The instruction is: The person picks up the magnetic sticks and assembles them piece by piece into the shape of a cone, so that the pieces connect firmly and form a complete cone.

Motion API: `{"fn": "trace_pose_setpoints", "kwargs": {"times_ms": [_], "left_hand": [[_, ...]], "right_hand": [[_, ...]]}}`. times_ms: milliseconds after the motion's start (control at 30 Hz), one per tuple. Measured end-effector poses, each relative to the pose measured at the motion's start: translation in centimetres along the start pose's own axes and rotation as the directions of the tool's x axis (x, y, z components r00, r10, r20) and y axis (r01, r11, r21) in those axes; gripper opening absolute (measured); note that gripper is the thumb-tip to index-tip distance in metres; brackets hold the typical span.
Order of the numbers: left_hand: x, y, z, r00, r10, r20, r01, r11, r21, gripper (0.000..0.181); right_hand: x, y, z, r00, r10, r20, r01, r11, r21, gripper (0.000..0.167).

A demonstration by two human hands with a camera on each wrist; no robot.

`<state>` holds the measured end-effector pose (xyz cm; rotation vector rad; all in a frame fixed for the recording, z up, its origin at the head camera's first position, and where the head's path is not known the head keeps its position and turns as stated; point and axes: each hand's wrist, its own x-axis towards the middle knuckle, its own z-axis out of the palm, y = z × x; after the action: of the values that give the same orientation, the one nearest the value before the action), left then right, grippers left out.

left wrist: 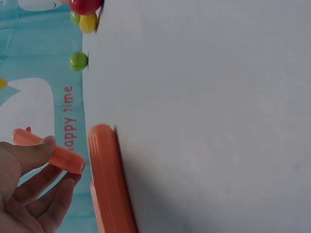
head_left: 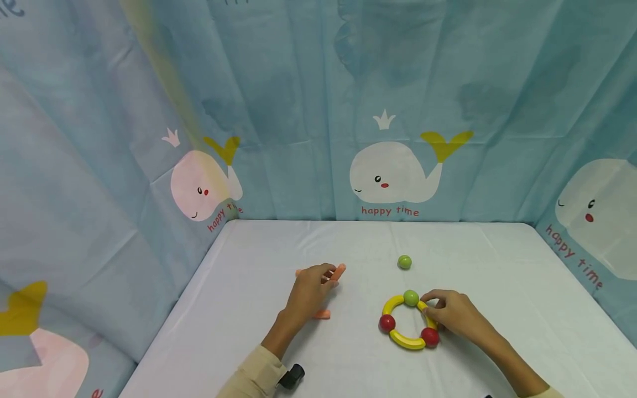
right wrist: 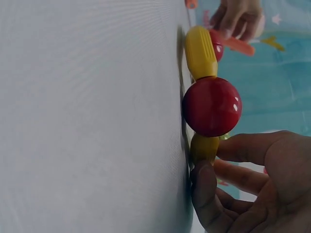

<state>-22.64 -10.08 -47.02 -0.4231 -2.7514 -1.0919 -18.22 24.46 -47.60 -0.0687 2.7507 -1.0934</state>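
My left hand pinches an orange stick between thumb and fingers, above the table. Two other orange pieces lie by that hand, one nearer me and one mostly hidden behind it. On the right, a ring of yellow curved pieces, two red balls and a green ball lies on the table. My right hand grips the ring's right yellow piece, between the green ball and a red ball.
A loose green ball sits beyond the ring on the white-covered table. Blue curtains with whale prints stand behind and at both sides. A black object is at the left sleeve.
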Motion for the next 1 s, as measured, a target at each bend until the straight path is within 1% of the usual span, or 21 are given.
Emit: {"fn": "trace_pose_setpoints", "kwargs": {"times_ms": [100, 200, 333, 467, 633, 767, 1000], "left_hand": [[0.4, 0.7, 0.4, 1.0, 0.023, 0.001, -0.023, 0.998, -0.06, 0.029], [0.7, 1.5, 0.9, 0.999, 0.042, 0.02, -0.039, 0.994, -0.101, 0.031], [1.0, 2.5, 1.6, 0.996, 0.064, 0.057, -0.058, 0.993, -0.106, 0.034], [1.2, 3.7, 2.2, 0.993, 0.098, 0.073, -0.091, 0.991, -0.096, 0.034], [1.7, 5.5, 3.2, 0.984, 0.145, 0.101, -0.13, 0.98, -0.148, 0.03], [2.1, 6.8, 4.2, 0.978, 0.165, 0.13, -0.138, 0.971, -0.195, 0.024], [2.5, 8.6, 5.8, 0.967, 0.202, 0.154, -0.163, 0.959, -0.234, 0.019]], "right_hand": [[-0.1, 0.0, 0.1, 1.0, 0.002, -0.003, -0.002, 1.0, 0.003, 0.03], [-0.1, 0.0, 0.2, 1.0, 0.009, -0.009, -0.009, 1.0, 0.007, 0.029], [-0.1, -0.1, 0.4, 1.0, 0.022, -0.017, -0.022, 1.0, 0.014, 0.028], [-0.1, -0.2, 0.6, 0.999, 0.032, -0.014, -0.032, 0.999, 0.026, 0.031], [-0.2, -0.3, 0.6, 0.999, 0.029, -0.013, -0.029, 0.999, 0.033, 0.033], [-0.3, -0.4, 0.7, 1.0, 0.03, -0.01, -0.029, 0.998, 0.047, 0.032], [-0.4, -0.6, 0.8, 1.0, 0.029, -0.001, -0.029, 0.998, 0.059, 0.033]]}}
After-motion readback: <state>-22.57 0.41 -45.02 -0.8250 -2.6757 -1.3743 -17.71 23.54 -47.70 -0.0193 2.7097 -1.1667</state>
